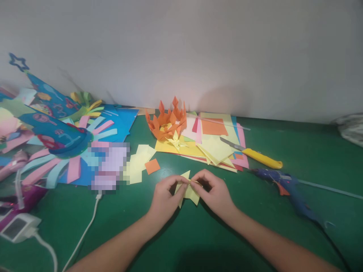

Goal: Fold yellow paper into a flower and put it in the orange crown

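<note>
Between my hands is a pale yellow folded paper star (190, 193), its points sticking out above and below my fingers. My left hand (170, 192) pinches it from the left, thumb against fingertips. From the other side, my right hand (213, 192) pinches it too, with both sets of fingertips close together near its middle. Part of the paper is hidden behind the fingers. Just beyond lie a small orange paper square (152, 166) and several pale yellow paper sheets (136, 170). Another yellow paper star (177, 141) rests in front of an orange paper crown (166, 124).
Right of the coloured paper stack (215, 124) lie a yellow utility knife (262, 158), its blade out, and a blue glue gun (295, 192) with a trailing cord. Blue party hats (62, 132) crowd the left. A white cable (87, 226) crosses the green table (141, 249).
</note>
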Available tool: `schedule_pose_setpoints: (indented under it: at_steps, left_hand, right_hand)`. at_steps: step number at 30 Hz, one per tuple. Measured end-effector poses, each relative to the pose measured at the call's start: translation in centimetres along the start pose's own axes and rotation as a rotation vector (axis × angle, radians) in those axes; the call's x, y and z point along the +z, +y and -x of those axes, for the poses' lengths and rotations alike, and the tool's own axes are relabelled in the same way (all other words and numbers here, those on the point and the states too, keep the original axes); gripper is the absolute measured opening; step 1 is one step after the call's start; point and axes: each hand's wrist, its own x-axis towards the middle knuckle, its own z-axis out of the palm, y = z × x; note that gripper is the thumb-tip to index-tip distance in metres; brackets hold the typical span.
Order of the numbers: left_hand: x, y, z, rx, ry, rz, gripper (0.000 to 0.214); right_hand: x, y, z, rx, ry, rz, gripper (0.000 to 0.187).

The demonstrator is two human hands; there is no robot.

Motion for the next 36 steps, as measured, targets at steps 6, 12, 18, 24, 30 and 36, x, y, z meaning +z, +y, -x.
schedule_pose_setpoints:
  at_steps: [6,12,18,24,30,36]
  left_hand:
    - [0.08,-0.16,-0.02,-0.096,-0.006,0.080,0.017]
    - [0.01,0.05,-0.01,-0.076,-0.007,0.037,0.015]
    - [-0.02,0.01,0.05,-0.004,-0.022,-0.023,0.015]
    - [-0.01,-0.07,0.13,-0.026,-0.043,-0.032,0.009]
    - [0.10,-0.39,0.28,-0.078,-0.041,0.052,0.014]
    - [0.10,-0.50,0.37,-0.084,-0.074,0.061,0.020]
  right_hand:
    - [-0.13,0.20,0.01,-0.058,0.021,0.022,0.007]
    - [-0.07,0.12,-0.07,-0.063,-0.008,0.027,0.009]
    - [-0.09,0.06,-0.01,-0.033,-0.010,0.062,0.011]
    - [-0.04,0.11,0.10,-0.020,-0.011,0.074,0.011]
    - [-0.07,-0.03,0.11,-0.027,-0.015,0.101,0.012]
    - [-0.06,-0.03,0.04,-0.049,-0.020,0.138,0.012]
